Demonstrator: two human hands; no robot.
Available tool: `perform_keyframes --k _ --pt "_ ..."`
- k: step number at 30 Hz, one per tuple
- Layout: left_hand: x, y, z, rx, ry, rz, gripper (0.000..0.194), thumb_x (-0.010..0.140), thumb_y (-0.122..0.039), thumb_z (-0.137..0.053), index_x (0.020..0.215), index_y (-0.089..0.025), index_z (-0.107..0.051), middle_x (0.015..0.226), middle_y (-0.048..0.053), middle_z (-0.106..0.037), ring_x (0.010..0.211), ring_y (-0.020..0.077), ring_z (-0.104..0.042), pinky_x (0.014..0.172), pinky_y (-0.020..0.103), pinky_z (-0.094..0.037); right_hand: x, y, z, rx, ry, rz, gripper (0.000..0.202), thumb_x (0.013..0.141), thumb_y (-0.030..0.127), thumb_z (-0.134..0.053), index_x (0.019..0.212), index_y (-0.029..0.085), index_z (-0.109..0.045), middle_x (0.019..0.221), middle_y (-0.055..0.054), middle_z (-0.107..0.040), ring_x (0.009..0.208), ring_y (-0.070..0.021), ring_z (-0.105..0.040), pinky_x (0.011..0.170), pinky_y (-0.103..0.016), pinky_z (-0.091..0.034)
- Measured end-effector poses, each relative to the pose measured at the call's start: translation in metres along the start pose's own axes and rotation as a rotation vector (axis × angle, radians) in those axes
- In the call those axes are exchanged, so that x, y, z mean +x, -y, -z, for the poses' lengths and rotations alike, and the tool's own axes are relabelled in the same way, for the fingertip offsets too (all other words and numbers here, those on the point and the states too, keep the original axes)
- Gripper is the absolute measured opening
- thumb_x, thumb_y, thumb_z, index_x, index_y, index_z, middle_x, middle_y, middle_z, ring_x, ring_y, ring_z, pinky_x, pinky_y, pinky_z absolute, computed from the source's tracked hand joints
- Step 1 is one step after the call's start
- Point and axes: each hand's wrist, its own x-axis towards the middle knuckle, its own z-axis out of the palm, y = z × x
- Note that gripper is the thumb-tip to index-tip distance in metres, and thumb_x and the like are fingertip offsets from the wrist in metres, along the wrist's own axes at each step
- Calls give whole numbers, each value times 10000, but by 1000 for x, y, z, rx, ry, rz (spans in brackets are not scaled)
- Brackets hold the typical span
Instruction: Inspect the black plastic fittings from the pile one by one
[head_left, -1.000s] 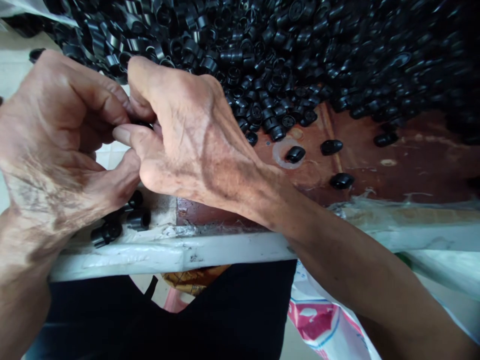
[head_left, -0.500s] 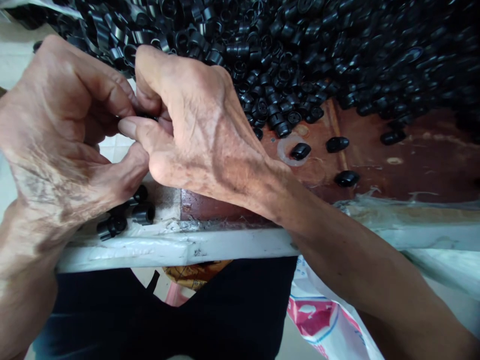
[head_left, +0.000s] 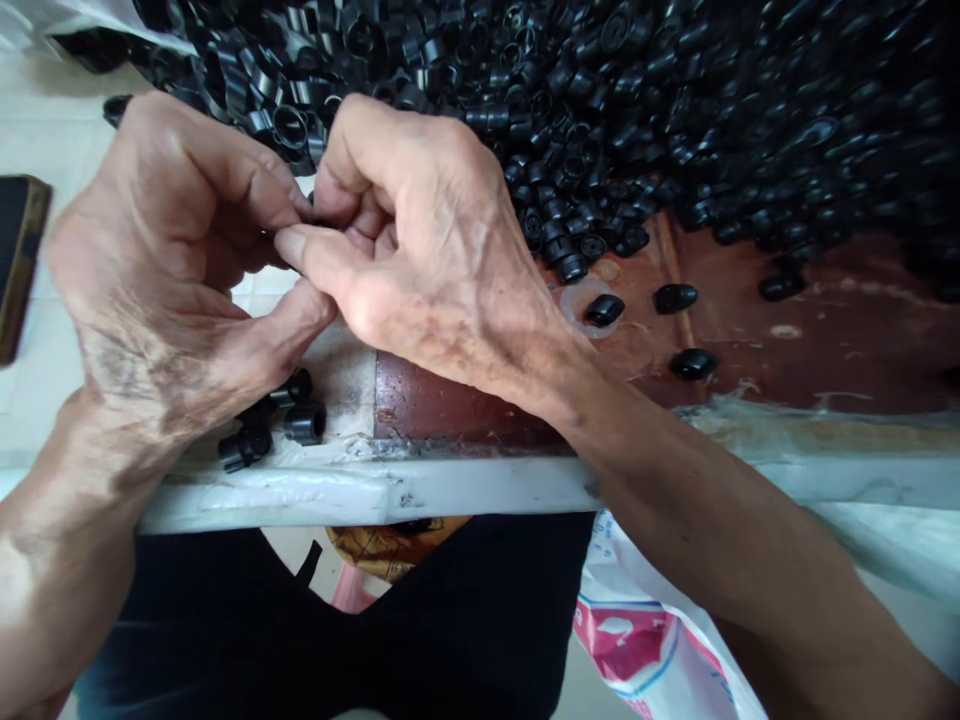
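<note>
A dark-faced, brown-rimmed device [head_left: 21, 265], partly out of frame, lies on a pale surface [head_left: 52, 140] at far left. Below the white table edge [head_left: 480, 488], a yellow-brown patterned item [head_left: 379, 552] shows above something pink [head_left: 350, 590]; farther right is a printed white bag [head_left: 645, 615].

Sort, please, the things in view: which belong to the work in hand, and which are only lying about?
In the work, apparently:
small dark part, mostly hidden, between left hand and right hand
heaped black parts
loose black pieces

Probably just lying about:
phone-like device
pink-and-white bag
</note>
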Motion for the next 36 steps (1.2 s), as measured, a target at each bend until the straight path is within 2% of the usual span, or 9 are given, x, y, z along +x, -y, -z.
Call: perform_keyframes --k 3,8,14,17,21,25,29,32,36 --pt "-3 2 1 -129 133 80 588 671 -666 -885 1005 -251 -637 1065 7 -653 987 177 -679 848 355 -640 3 1 2 83 -43 -46 224 888 220 -645 740 250 -480 746 35 -581 703 -141 -560 619 -266 -462" --pt "-4 3 3 -221 25 52 482 699 -421 -956 1059 -230 -698 1014 -9 -684 907 151 -672 785 347 -642 6 4 13 286 56 -160 207 924 301 -686 764 214 -590 731 28 -621 741 -155 -647 658 -259 -537" --pt "-4 -1 9 -170 42 36 367 799 -400 -895 1099 -291 -713 1060 -32 -677 976 160 -691 835 366 -664 7 0 14 450 112 -134 251 887 359 -794 809 212 -605 798 31 -643 684 -134 -653 623 -249 -568" --pt "-5 4 10 -149 22 -2 340 793 -380 -896 1067 -286 -718 1016 -3 -694 922 184 -709 813 378 -677 6 -1 13 404 115 -129 182 906 335 -771 853 216 -644 805 27 -665 651 -126 -659 612 -251 -539" --pt "-4 15 15 -78 103 -85 329 794 -398 -881 1059 -316 -704 1069 17 -717 944 223 -729 797 401 -685 5 -1 11 313 94 -162 84 878 242 -761 871 222 -680 732 37 -670 569 -111 -628 539 -252 -462" --pt "-5 19 23 -29 164 -171 176 895 -324 -783 1033 -291 -678 1099 22 -726 975 212 -720 855 421 -660 4 0 4 394 81 -270 137 801 272 -805 873 210 -706 729 19 -682 560 -131 -635 547 -279 -488" --pt "-8 20 29 -11 258 -121 90 953 -317 -695 1017 -269 -654 1124 48 -713 1044 233 -714 905 442 -634 7 2 -5 571 55 -413 224 695 316 -862 801 201 -702 717 5 -673 535 -139 -609 544 -303 -504" --pt "-8 21 34 -56 283 -180 50 975 -260 -642 1020 -244 -626 1106 71 -699 1013 222 -706 885 412 -618 11 7 -9 653 70 -512 289 611 339 -905 745 190 -697 709 -4 -663 520 -134 -581 539 -309 -498" --pt "-2 19 46 -125 353 -209 36 983 -221 -588 1019 -227 -588 1056 68 -674 948 204 -676 844 384 -589 -3 21 -15 581 21 -519 288 689 396 -878 781 196 -692 665 6 -641 548 -144 -579 579 -306 -493"
